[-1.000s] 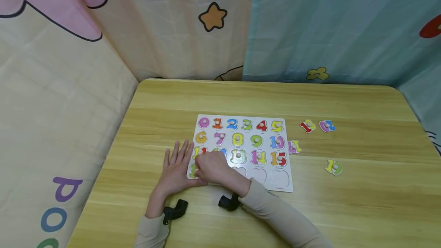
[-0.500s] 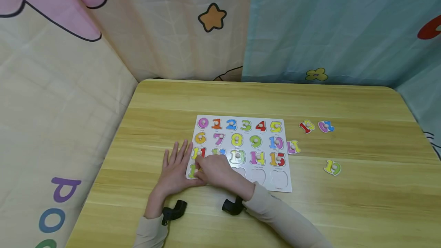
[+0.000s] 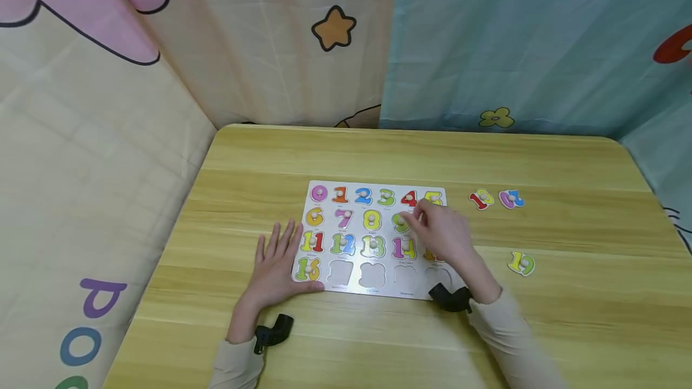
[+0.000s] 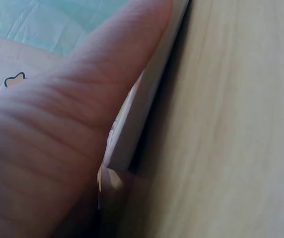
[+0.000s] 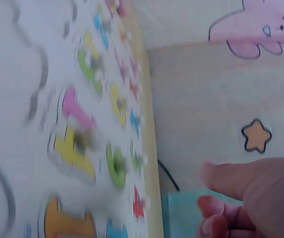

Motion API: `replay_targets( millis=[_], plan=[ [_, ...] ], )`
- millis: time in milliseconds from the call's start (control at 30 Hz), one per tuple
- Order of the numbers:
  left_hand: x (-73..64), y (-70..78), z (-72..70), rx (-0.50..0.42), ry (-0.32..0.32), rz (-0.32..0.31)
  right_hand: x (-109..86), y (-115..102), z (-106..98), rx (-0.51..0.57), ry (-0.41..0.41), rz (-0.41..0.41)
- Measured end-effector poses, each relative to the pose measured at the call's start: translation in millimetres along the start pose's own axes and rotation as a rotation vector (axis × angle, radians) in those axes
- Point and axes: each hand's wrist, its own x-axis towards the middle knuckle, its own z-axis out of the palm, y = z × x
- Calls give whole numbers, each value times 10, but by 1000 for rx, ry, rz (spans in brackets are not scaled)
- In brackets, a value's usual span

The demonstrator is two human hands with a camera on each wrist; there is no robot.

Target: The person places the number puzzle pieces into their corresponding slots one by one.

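Wooden table (image 3: 378, 149) fills the frame, backed by cartoon-print curtains. At lower left, the left hand (image 3: 277, 270) lies flat, fingers straight, its thumb pressing the left edge of a white number puzzle board (image 3: 373, 284). At frame centre the board holds pieces 0 through 16; four bottom-row recesses (image 3: 340, 271) look bare, so it seems most of the way filled. Over the board's right side hovers the right hand (image 3: 440, 230), fingers loosely curled, holding nothing visible. Farther right, three loose number pieces (image 3: 522, 262) lie on the table.
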Motion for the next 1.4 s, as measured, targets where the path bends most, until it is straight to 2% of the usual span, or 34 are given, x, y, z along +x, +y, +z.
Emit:
replay_targets(
  millis=[133,233,333,567,933,1167,1400],
  plan=[
    [-3,-5,1,5,-2,1,-92,364,-200,-82,11,156],
    [-8,-6,-5,12,-2,0,-157,521,-283,-182,-9,241],
    [-13,-6,-10,11,2,-3,-186,589,-305,-248,-53,290],
    [-12,-2,13,8,-9,1,-183,623,-245,-312,-148,375],
    [-6,-7,10,16,-7,-3,-211,673,-208,-287,-125,394],
    [-9,-3,7,13,-7,-3,-253,778,-178,-217,-13,374],
    [-10,0,1,10,-5,-3,-274,870,-146,-132,98,272]
  ],
)
